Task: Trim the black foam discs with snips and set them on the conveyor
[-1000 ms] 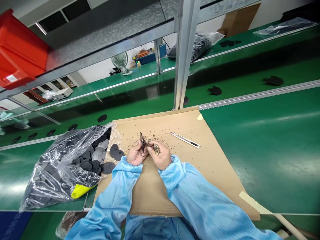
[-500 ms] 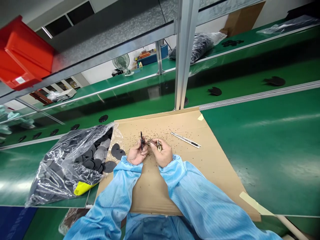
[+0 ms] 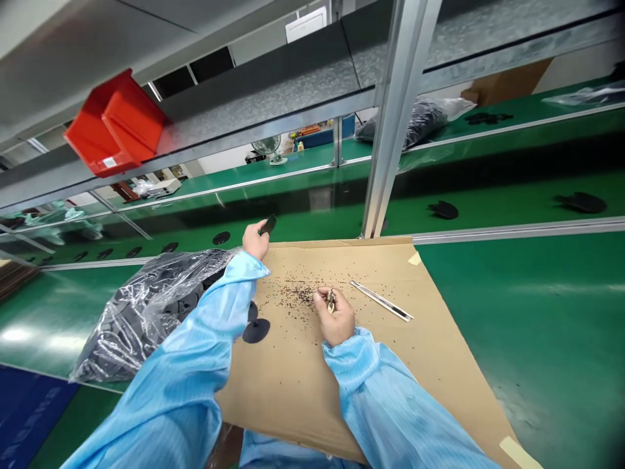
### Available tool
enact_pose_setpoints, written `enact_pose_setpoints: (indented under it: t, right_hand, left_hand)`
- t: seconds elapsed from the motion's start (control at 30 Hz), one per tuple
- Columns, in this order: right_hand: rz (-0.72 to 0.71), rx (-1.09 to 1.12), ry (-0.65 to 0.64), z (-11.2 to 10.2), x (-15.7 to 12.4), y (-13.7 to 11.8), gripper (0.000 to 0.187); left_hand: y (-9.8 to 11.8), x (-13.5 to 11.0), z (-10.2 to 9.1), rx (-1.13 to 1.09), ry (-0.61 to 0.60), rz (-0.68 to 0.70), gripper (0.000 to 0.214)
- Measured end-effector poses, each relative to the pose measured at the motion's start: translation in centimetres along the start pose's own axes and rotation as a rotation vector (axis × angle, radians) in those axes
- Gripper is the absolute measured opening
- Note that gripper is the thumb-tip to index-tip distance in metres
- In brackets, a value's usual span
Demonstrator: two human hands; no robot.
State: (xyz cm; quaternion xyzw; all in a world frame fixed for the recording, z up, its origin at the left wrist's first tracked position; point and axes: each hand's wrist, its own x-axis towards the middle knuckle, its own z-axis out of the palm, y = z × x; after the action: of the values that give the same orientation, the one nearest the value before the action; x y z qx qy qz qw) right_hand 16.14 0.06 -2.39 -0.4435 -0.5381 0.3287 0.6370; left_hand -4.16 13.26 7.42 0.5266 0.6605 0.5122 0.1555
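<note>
My left hand [image 3: 254, 241] is stretched past the far left edge of the cardboard, its fingers closed on a thin black disc [image 3: 268, 225] held above the green conveyor belt. Over the cardboard, my right hand [image 3: 338, 320] grips a small brass-coloured metal tool [image 3: 331, 301]; its exact kind is hidden by the fingers. Tiny dark bits [image 3: 297, 296] lie scattered just left of that hand. To its right rests a slim white utility knife [image 3: 381, 300]. Another black disc [image 3: 256, 331] lies flat on the cardboard sheet [image 3: 293, 404], near my left sleeve, which partly covers one more.
A clear plastic bag [image 3: 131, 306] full of black discs stands on the left, partly behind my sleeve. Black discs [image 3: 221, 238] are spaced along the belt. An upright metal post [image 3: 395, 117] rises behind the cardboard. A red bin [image 3: 117, 127] sits on the overhead shelf.
My left hand has moved from beside my right hand out to the belt, carrying the black disc. The right hand still holds the brass-coloured tool. The camera view has shifted.
</note>
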Motion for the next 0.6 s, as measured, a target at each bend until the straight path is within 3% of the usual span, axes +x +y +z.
enact_pose_setpoints:
  t: [0.07, 0.17, 0.3, 0.43, 0.6]
  right_hand:
    - [-0.009, -0.007, 0.004, -0.1, 0.0, 0.1, 0.019]
    - [-0.017, -0.013, 0.003, -0.1, 0.1, 0.1, 0.020]
    - [-0.033, -0.027, -0.005, -0.2, 0.2, 0.2, 0.019]
    - [-0.026, -0.023, 0.000, -0.1, 0.1, 0.4, 0.020]
    - [-0.018, -0.040, -0.010, 0.1, 0.0, 0.6, 0.022]
  left_hand:
    - [0.4, 1.7, -0.2, 0.276, -0.029, 0.118, 0.056]
    - [0.4, 1.1, -0.2, 0.510, -0.167, 0.120, 0.066]
    - [-1.0, -3.5, -1.4, 0.599, -0.355, 0.122, 0.046]
    - [-3.2, -8.4, -5.1, 0.735, -0.512, 0.156, 0.046]
    - [-5.2, -12.6, -9.5, 0.806, -0.603, 0.136, 0.052]
